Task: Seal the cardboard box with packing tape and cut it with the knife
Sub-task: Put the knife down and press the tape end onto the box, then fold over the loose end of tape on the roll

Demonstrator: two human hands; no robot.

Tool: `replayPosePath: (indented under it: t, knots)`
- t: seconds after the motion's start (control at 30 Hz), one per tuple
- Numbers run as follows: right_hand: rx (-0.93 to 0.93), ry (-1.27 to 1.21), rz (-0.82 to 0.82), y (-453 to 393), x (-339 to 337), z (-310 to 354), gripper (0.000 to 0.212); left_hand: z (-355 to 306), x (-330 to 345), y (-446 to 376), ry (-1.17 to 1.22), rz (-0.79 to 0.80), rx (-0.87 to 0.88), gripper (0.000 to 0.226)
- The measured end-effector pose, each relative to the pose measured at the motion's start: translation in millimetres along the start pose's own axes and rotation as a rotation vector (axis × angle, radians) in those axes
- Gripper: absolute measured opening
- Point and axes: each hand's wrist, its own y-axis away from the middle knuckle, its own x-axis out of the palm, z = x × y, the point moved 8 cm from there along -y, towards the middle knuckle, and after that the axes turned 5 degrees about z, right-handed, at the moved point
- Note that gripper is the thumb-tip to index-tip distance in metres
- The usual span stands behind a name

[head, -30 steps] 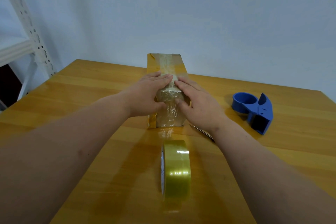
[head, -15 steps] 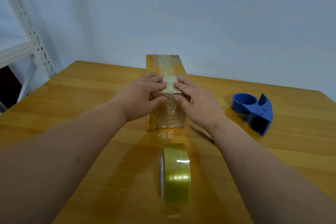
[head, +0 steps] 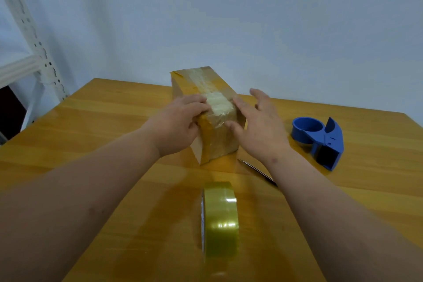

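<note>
Since the earlier frame the cardboard box (head: pixel 212 119) has turned, its near corner now pointing toward the camera, and the right hand (head: pixel 258 126) has lifted its fingers off the top. The box is a small brown block standing on the glossy wooden table (head: pixel 114 135), with a wrinkled strip of clear tape along its top and down the near end. The left hand (head: pixel 180 121) wraps the box's left edge, fingers pressed on the top. The right hand is spread open, thumb touching the near end. A thin metal knife (head: pixel 256 170) lies just beside the box. An upright roll of packing tape (head: pixel 219 220), yellowish and shiny, stands nearer the camera. A blue plastic tape dispenser (head: pixel 320 139) sits to the right.
</note>
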Motion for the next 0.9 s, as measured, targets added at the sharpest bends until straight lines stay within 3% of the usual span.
replayPosePath:
  t: [0.1, 0.23, 0.3, 0.43, 0.5, 0.57, 0.67, 0.77, 0.9]
  knots:
    - [0.032, -0.013, -0.164, -3, -17, -5, 0.054, -5, -1, -10, -0.063, -0.078, 0.029, 0.041]
    - [-0.148, -0.145, -0.047, -3, 2, 8, 0.058, -12, 6, -27, -0.039, -0.159, -0.011, 0.047]
    - [-0.122, -0.204, -0.013, -6, 10, 0, 0.067, -16, 13, -40, 0.002, -0.121, -0.014, 0.051]
    - [0.069, -0.251, 0.067, -14, 26, -34, 0.083, -19, 34, -60, 0.078, 0.103, -0.025, 0.064]
    - [0.134, -0.229, 0.077, -12, 30, -45, 0.075, -19, 34, -62, 0.091, 0.095, 0.006, 0.068]
    - [0.178, -0.257, 0.078, -4, 27, -49, 0.059, -14, 22, -55, 0.103, -0.044, 0.011, 0.064]
    - [0.211, -0.374, 0.116, 14, 19, -44, 0.035, 0, 10, -32, 0.193, -0.176, -0.107, 0.049]
    - [0.176, -0.507, 0.212, 43, 10, -26, 0.026, 9, 17, 2, 0.322, -0.064, -0.231, 0.035]
    - [0.1, -0.694, 0.48, 93, 10, 1, 0.044, 12, 27, 56, 0.566, 0.106, -0.333, 0.027]
